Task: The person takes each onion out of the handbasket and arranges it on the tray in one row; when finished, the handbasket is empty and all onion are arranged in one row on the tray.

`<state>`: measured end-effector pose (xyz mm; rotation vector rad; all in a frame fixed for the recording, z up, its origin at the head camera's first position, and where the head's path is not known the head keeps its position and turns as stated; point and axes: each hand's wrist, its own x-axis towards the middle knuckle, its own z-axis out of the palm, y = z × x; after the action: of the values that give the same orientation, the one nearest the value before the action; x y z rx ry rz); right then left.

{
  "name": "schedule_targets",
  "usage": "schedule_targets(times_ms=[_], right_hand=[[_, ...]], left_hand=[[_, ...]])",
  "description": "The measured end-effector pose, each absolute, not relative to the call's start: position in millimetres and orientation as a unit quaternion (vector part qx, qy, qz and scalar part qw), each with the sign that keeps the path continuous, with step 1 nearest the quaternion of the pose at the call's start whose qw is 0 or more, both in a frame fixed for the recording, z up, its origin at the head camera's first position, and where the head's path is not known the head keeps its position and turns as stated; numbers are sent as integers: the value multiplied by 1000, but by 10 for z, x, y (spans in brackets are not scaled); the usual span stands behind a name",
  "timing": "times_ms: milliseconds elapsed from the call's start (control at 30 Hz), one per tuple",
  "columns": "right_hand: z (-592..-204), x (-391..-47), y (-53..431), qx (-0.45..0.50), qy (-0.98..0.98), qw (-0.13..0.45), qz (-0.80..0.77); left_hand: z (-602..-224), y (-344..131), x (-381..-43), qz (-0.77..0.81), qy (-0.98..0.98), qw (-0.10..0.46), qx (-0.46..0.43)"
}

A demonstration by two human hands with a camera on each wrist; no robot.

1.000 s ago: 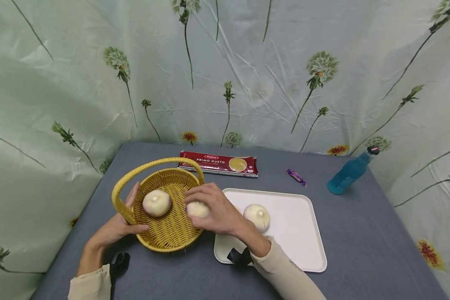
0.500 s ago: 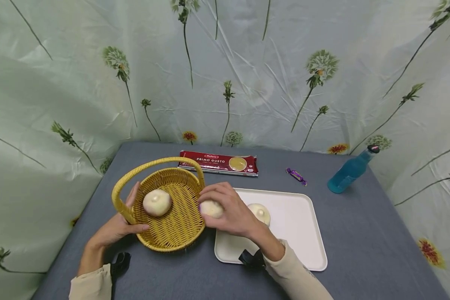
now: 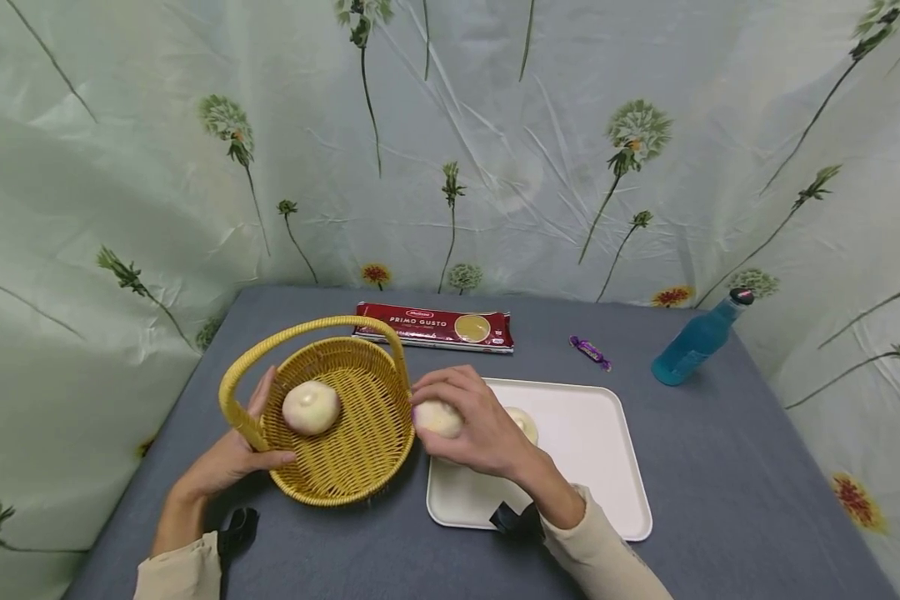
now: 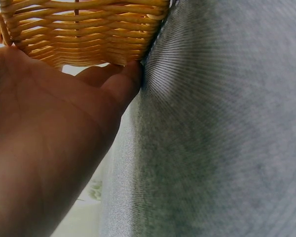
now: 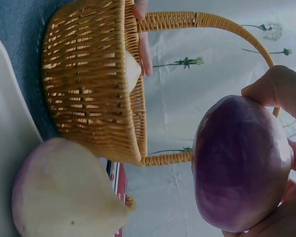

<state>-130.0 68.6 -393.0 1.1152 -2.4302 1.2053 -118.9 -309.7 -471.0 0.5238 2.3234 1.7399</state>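
Observation:
My right hand (image 3: 480, 421) grips a turnip (image 3: 438, 418) from above, just right of the basket's rim and over the tray's left side. Its purple underside faces the right wrist camera. The yellow wicker basket (image 3: 345, 475) has a tall arched handle (image 3: 311, 323). My left hand (image 3: 228, 458) holds the basket's left side by the handle's foot, thumb over the rim. Inside the basket, toward its left, lies another turnip (image 3: 311, 407). On the white tray (image 3: 585, 458), a turnip (image 3: 523, 423) is partly hidden behind my right hand; the right wrist view shows a turnip (image 5: 69, 192) close up.
Behind the basket and tray lies a red biscuit packet (image 3: 435, 326). A purple-wrapped candy (image 3: 590, 352) is beyond the tray. At the right stands a blue bottle (image 3: 697, 342) with a dark cap. A flowered curtain (image 3: 540, 167) hangs behind the grey table (image 3: 742, 492).
My right hand has carried the turnip rightward, from over the basket's right edge to over the tray's left side. The left hand and basket have stayed in place.

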Motion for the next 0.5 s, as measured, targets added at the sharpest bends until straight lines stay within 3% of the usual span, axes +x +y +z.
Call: schedule_targets(times_ms=[500], right_hand=[[-3948, -1300, 941, 347, -833, 107, 417]], left_hand=[[-4719, -3097, -1194, 583, 786, 90, 184]])
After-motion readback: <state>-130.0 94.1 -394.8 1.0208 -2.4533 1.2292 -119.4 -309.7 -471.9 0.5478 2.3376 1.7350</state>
